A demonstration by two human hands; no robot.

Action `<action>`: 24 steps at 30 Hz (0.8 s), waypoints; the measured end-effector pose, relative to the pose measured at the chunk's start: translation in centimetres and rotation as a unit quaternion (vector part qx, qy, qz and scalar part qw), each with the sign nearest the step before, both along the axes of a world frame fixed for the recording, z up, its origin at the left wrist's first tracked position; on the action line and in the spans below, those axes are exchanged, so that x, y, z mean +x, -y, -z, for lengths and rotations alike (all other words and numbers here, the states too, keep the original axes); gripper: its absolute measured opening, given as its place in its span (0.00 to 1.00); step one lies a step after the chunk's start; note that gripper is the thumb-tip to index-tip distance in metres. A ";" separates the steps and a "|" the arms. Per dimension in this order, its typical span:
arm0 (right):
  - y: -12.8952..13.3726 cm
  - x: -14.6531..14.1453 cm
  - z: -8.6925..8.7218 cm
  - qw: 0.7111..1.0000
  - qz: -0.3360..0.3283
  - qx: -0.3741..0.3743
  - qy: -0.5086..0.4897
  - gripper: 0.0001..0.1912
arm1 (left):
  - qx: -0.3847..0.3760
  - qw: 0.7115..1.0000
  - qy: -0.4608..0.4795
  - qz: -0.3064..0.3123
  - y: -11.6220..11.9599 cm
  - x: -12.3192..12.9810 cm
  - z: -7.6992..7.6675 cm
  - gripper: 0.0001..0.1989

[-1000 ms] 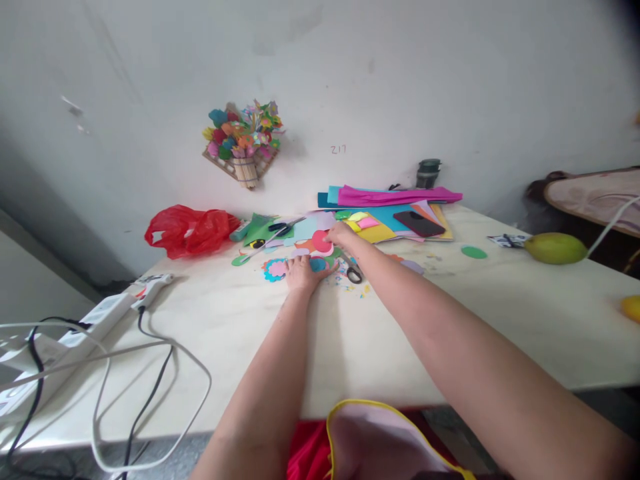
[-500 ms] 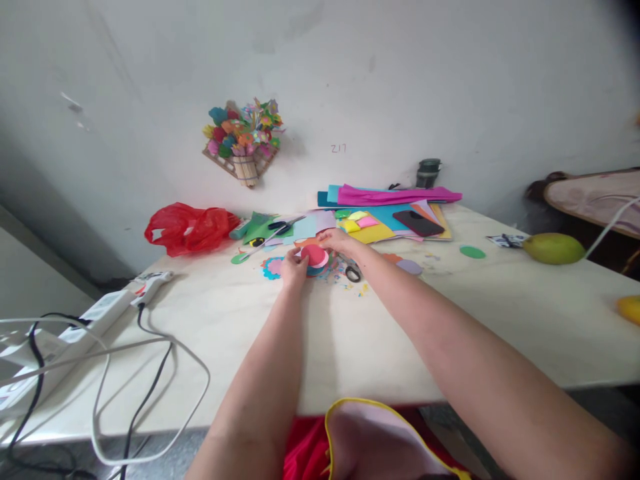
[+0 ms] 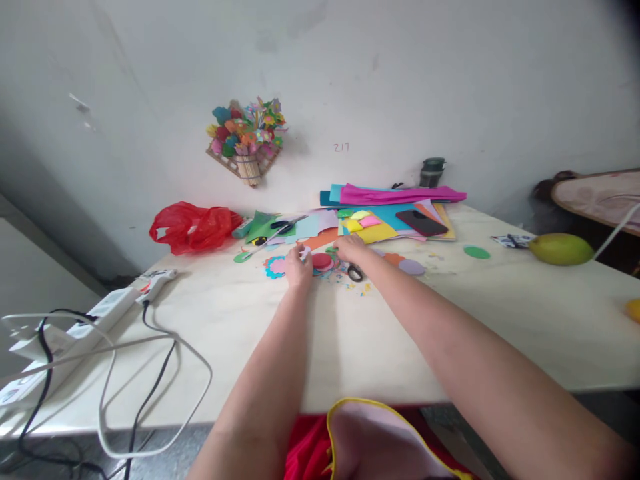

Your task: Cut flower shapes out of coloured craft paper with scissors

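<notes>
A red paper disc (image 3: 321, 261) lies low at the middle of the table, between my hands. My left hand (image 3: 299, 265) is at its left side, fingers closed on a small pale lilac piece (image 3: 305, 251). To the disc's right, my right hand (image 3: 350, 249) is closed over a small green piece (image 3: 331, 250); its fingertips are partly hidden. Black-handled scissors (image 3: 355, 273) rest just below my right wrist among tiny paper scraps. A blue scalloped piece with a pink centre (image 3: 275, 267) is left of my left hand.
Coloured sheets (image 3: 390, 217) with a phone (image 3: 421, 223) lie at the back. A red plastic bag (image 3: 193, 227) stands back left. Power strips (image 3: 107, 305) and looped cables are at left, a mango (image 3: 561, 249) at right.
The red disc, held up between both hands before, now lies lower on the table. My right hand has shifted slightly right and down, away from it. The view has shifted a little.
</notes>
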State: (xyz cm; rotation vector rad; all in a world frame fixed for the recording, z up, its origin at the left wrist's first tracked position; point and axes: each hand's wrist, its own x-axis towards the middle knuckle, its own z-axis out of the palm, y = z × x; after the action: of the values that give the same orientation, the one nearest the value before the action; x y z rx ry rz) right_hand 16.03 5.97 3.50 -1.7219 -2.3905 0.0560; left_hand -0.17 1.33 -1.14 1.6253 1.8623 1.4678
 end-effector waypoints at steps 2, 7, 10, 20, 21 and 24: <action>0.0 0.0 0.3 1.000 0.006 0.016 -0.006 0.12 | 0.003 0.998 0.061 -0.007 0.2 0.1 -0.3 0.19; 0.3 0.1 0.4 0.997 0.060 0.027 -0.052 0.15 | -0.012 0.986 0.163 0.040 0.1 0.4 -0.5 0.19; 0.7 0.2 0.3 0.990 0.089 0.053 -0.101 0.16 | -0.016 0.964 0.254 0.075 -0.3 0.6 -0.4 0.19; 1.5 2.0 1.9 0.943 -0.024 0.042 -0.328 0.12 | -0.034 0.950 0.294 0.105 0.7 0.9 -1.0 0.21; 1.6 2.0 2.0 0.936 -0.044 0.055 -0.346 0.12 | -0.051 0.948 0.288 0.124 1.0 1.0 -1.1 0.23; 2.2 1.6 2.3 0.920 -0.096 0.072 -0.372 0.16 | -0.091 0.947 0.265 0.157 1.5 1.2 -1.4 0.27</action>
State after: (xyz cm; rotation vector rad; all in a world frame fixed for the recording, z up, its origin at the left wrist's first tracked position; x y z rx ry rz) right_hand 17.66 3.73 1.25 -1.1064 -1.9072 0.4629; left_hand 1.07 -0.15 0.22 1.2135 1.3259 1.3704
